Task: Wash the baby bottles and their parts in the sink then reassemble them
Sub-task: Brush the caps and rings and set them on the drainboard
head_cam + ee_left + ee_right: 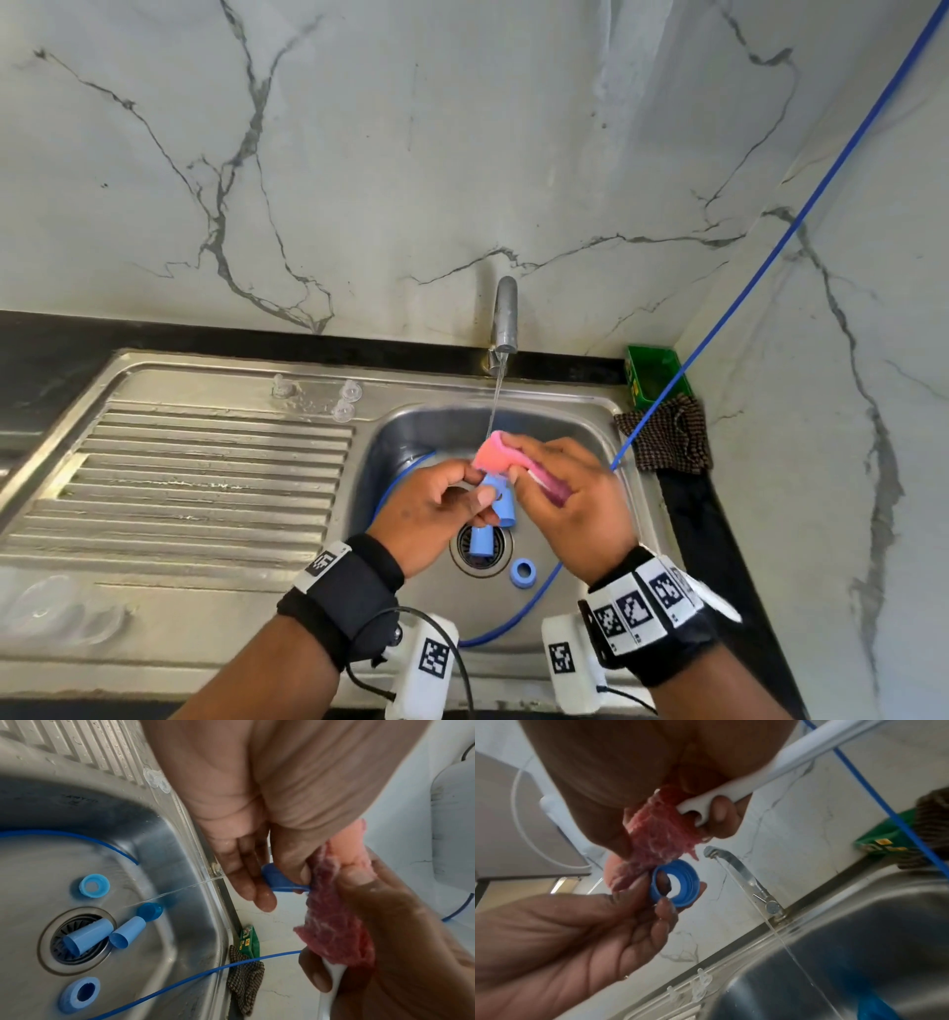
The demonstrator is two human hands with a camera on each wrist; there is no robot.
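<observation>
My left hand (475, 491) pinches a blue screw ring (673, 883) between thumb and fingers over the sink basin (390, 452). My right hand (518, 457) grips a pink sponge brush (493, 455) by its white handle (757, 780); the sponge presses against the ring's rim (282, 880). A thin stream from the tap (505, 318) falls onto the sponge. In the basin lie two blue caps (88, 936) (127, 932) by the drain, a small blue lid (150, 911) and two more blue rings (94, 885) (79, 995). Clear teats (349, 393) stand on the ledge.
A ribbed drainboard (205, 478) stretches left, with clear bottles (56, 606) at its near corner. A green box (652, 380) and a checked cloth (667, 437) sit at the right corner. A blue cable (770, 257) runs from the wall down into the basin.
</observation>
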